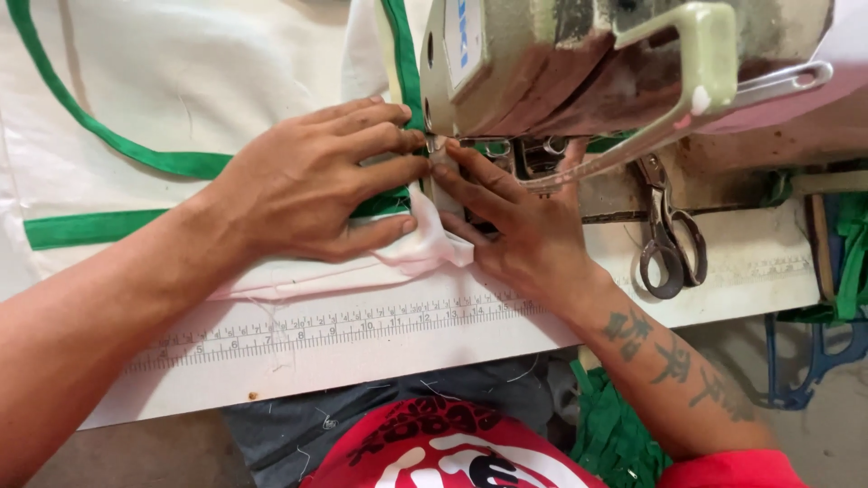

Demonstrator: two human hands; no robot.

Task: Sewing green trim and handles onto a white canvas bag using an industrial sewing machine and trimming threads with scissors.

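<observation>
My left hand (pixel 312 181) lies flat on white cloth (pixel 226 81) edged with green binding tape (pixel 90 226), fingers spread and pointing toward the needle area of a pale green sewing machine (pixel 561 63). My right hand (pixel 515 226) presses the folded edge of the same cloth just under the machine's head, fingertips meeting those of the left hand. The needle and presser foot are mostly hidden behind the fingers.
A pair of metal scissors (pixel 667 239) lies on the white table (pixel 380 352) right of the machine. A ruler scale runs along the table's front. Green tape scraps (pixel 615 434) hang below the table edge, and more green strips (pixel 850 253) hang at the far right.
</observation>
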